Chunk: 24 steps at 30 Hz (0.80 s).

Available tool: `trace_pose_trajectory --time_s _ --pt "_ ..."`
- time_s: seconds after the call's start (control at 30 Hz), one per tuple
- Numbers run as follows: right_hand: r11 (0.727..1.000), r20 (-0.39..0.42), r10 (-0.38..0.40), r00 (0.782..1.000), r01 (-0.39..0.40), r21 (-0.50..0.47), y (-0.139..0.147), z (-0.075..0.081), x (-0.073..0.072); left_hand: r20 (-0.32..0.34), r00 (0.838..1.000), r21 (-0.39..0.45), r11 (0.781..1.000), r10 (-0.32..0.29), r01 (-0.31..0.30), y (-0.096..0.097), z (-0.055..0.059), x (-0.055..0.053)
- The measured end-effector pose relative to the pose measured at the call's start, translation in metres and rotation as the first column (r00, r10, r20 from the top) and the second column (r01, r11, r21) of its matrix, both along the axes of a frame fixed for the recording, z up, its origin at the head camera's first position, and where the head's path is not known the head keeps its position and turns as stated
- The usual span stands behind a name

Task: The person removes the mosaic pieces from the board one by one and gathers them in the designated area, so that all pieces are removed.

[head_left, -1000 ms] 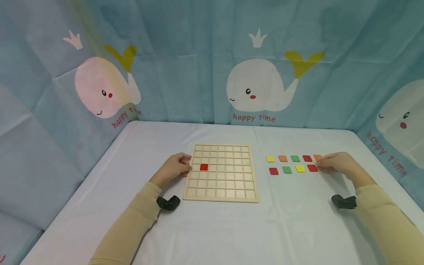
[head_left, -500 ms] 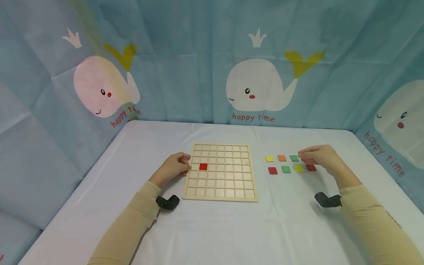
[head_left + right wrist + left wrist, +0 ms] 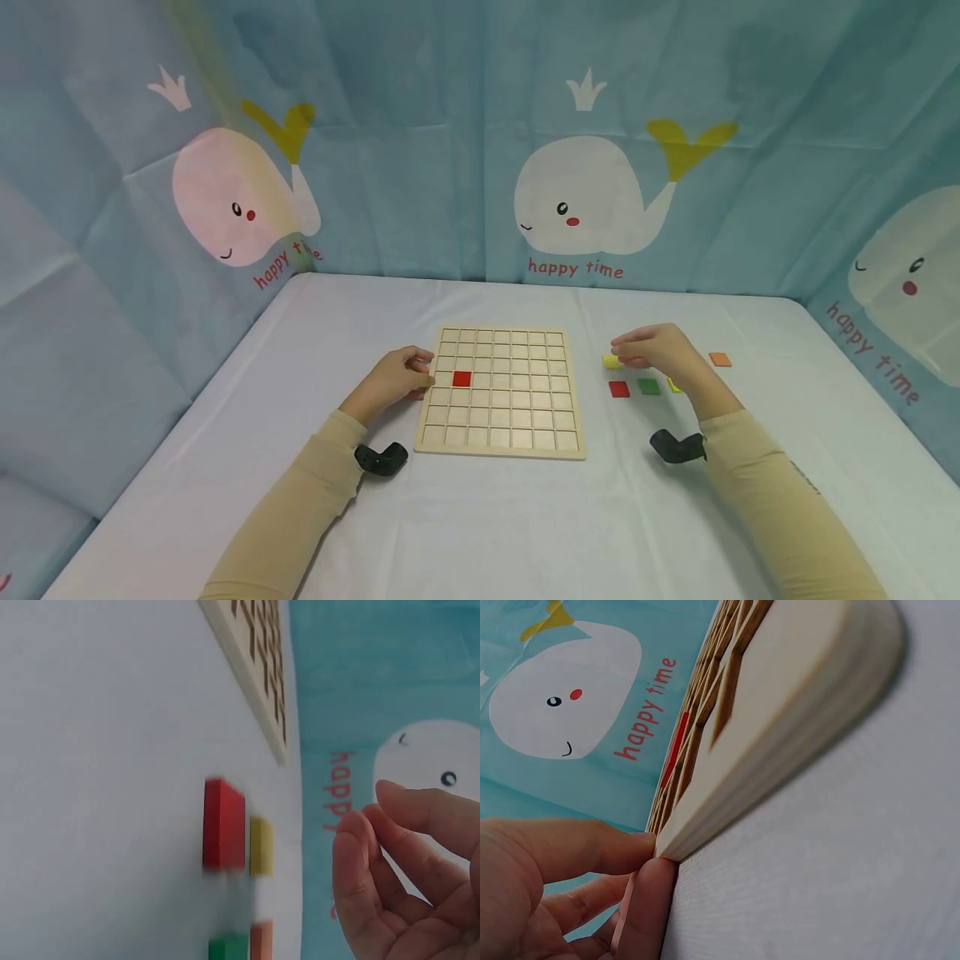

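A square wooden grid board (image 3: 501, 455) lies flat, with one red tile (image 3: 462, 379) in a cell on its left side. My left hand (image 3: 390, 383) pinches the board's left edge; in the left wrist view, finger and thumb meet at the wood (image 3: 780, 727). My right hand (image 3: 660, 350) hovers over the loose coloured tiles, loosely curled, with no tile visible between its fingers in the right wrist view. Its fingertips overlap a yellow tile (image 3: 611, 362) in the head view. Near it lie a red tile (image 3: 619, 389) and a green tile (image 3: 649, 387). The hand and forearm hide other tiles.
An orange tile (image 3: 720, 359) lies at the right end of the tile rows. Both wrists carry a black device (image 3: 381, 459). A white cloth (image 3: 495, 525) covers the table, and a blue whale-print curtain (image 3: 420, 200) stands behind and at both sides.
My right hand has moved left along the tile rows, from the right-end orange tile to the yellow one at the left. That orange tile is uncovered. My left hand stays at the board's edge.
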State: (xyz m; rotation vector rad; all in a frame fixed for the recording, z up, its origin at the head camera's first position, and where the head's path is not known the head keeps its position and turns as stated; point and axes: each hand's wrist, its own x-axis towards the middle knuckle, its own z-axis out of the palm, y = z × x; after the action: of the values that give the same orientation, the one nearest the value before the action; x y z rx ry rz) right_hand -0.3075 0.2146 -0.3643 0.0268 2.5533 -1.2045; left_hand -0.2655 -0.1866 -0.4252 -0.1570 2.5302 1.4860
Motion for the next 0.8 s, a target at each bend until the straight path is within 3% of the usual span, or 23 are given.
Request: trace_pose_trajectory --time_s 0.4,0.8 --pt "0.995 -0.038 0.026 0.999 -0.029 -0.097 -0.053 -0.004 -0.006 -0.007 1.000 -0.004 1.000 0.002 -0.002 0.001 -0.001 0.000" --pt "0.960 -0.094 0.114 0.989 -0.134 -0.245 -0.082 -0.008 -0.001 -0.003 1.000 -0.009 1.000 0.007 -0.007 0.000 -0.002 0.000"
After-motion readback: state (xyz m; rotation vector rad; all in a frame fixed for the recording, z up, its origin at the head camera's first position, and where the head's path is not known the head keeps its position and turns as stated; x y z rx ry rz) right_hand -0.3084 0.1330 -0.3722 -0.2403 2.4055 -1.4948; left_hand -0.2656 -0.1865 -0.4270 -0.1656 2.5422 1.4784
